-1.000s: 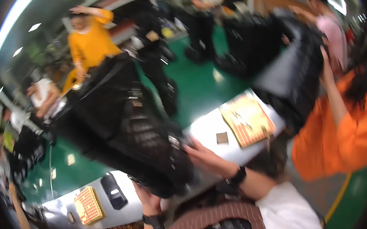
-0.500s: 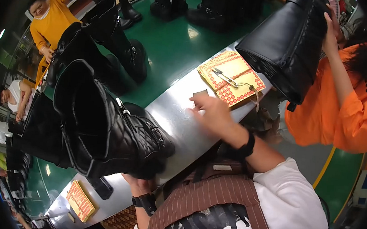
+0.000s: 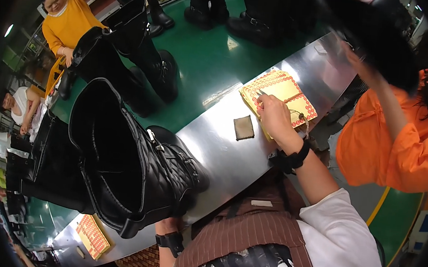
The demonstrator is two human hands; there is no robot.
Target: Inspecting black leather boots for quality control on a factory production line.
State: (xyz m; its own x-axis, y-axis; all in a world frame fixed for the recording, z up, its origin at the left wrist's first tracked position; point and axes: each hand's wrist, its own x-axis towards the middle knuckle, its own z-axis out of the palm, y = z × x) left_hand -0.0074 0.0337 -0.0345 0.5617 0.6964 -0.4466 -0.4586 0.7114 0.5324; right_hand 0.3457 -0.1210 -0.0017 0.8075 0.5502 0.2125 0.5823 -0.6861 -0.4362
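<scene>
In front of me on the left stands a tall black boot (image 3: 169, 180) with a quilted side and buckled straps, its wide shaft opening tilted toward me. My left hand (image 3: 167, 226) reaches behind the boot's shaft, where its fingers are hidden. On the right, my right hand (image 3: 275, 114) is closed over a stack of yellow cards with red prints (image 3: 299, 92). Between its fingers is a small pointed metal tool (image 3: 261, 93), like tweezers or thread snips; only the tips show. A small brown-grey square pad (image 3: 244, 128) lies beside this hand on the metal bench.
Several more black boots (image 3: 153, 72) stand on the green table (image 3: 204, 66) beyond the metal bench (image 3: 222, 159). Another yellow card stack (image 3: 93, 237) lies at lower left. At right, a person in orange (image 3: 386, 138) holds up a black boot (image 3: 375, 35). A person in yellow (image 3: 71, 14) stands across.
My right hand has moved right from beside the square pad onto the card stack and closed on the metal tool. The person in orange has lifted their boot. The near boot leans closer toward me.
</scene>
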